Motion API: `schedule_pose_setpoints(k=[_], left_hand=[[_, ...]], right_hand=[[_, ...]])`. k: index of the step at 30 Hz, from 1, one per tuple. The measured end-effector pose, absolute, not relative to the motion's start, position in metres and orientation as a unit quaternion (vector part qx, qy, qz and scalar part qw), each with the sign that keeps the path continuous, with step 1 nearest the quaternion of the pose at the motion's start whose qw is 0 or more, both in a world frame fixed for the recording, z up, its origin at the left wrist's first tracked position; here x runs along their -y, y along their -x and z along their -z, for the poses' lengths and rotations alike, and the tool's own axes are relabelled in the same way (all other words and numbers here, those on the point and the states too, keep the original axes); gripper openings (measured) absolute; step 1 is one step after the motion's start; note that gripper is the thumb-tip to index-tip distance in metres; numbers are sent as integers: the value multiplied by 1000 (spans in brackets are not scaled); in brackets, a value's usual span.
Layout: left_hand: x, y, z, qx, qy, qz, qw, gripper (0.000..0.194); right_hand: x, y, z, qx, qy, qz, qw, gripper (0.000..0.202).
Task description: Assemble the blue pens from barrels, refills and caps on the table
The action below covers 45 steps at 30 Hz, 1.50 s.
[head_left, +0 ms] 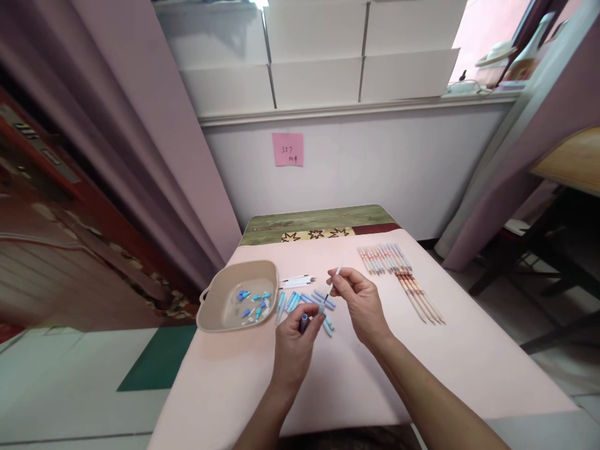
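My left hand (294, 347) is closed around a purple-blue pen barrel (304, 321). Between its thumb and forefinger is a small translucent pen part (321, 309). A thin white pen refill (336, 275) is pinched in my right hand (363, 303), its dark tip pointing down at that translucent part; whether they touch I cannot tell. Under and beyond my hands lie several blue and turquoise pen barrels (293, 301). Behind these is a small pile of white refills (297, 282). Small blue and clear pen parts (257, 307) lie in a beige basin (213, 322) on the left.
Two groups lie on the right of the pink-covered table (356, 394): a row of pale pens (384, 259) and several cream-coloured pens (420, 299). A wall with a pink note (287, 149) stands behind the table. A purple curtain (187, 156) hangs at left.
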State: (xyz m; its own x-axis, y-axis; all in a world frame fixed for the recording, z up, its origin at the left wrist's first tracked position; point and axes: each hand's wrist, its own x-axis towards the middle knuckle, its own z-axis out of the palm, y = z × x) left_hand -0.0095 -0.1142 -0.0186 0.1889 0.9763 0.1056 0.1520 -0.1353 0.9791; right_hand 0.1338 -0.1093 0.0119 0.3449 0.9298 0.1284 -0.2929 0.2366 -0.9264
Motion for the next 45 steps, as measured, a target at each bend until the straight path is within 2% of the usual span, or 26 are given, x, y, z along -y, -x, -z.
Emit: schedule_pose_setpoints(k=[6,12,18,22,25,31,35,37,45], left_hand=[[114,8,16,-459,-616,-433,472,20],[114,8,15,-453,-596,-442,494,20],[110,7,15,-461,-561,-453,517,23],[104,4,17,-480,-526,-480,513,24],[102,0,17,-483,-506,-492,519,23],[105,6,13,-447,-535,-468,543,25],[107,15,15,-435,-532,-457,564,15],[107,17,16,-433,-540,-446,568,17],[108,18,8,-413,-595,-453,519,15]], right_hand=[[112,-134,-10,408,447,-423,675,21],[115,-135,0,500,481,-386,608,19],[125,-138,15,435,471,-487,593,38],[134,-128,33,406,449,-533,591,32],[136,-114,45,393,420,-549,606,34],[134,-111,51,352,435,-507,656,32],[137,-141,45,396,517,-422,630,28],[139,-155,38,419,549,-396,605,27],[142,-169,21,475,564,-371,565,25]])
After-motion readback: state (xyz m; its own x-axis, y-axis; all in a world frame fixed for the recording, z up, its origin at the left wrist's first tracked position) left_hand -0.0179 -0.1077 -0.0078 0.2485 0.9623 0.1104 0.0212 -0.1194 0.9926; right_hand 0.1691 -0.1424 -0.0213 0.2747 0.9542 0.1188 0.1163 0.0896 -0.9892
